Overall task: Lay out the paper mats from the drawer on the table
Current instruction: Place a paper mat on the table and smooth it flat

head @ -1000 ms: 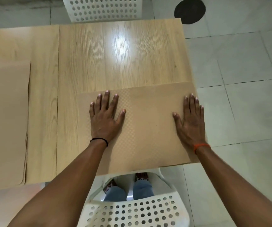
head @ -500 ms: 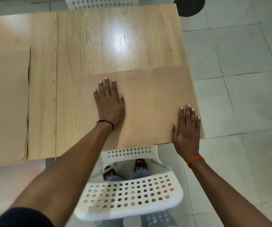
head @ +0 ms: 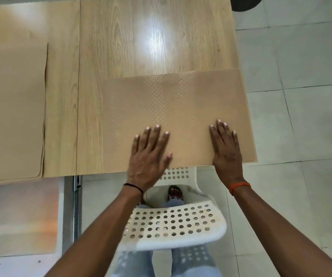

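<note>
Head view: the mat (head: 173, 116) lies flat on the table (head: 151, 37), at its near right corner, the near edge about flush with the table's. Both hands press it with straight fingers, the left hand (head: 149, 156) at its near edge, the right hand (head: 226, 148) toward its near right corner. More mats (head: 11, 108) lie well left of it. It looks thin, light and bendy, likely to slide on the glossy wood; best pressed flat, or lifted by an edge.
</note>
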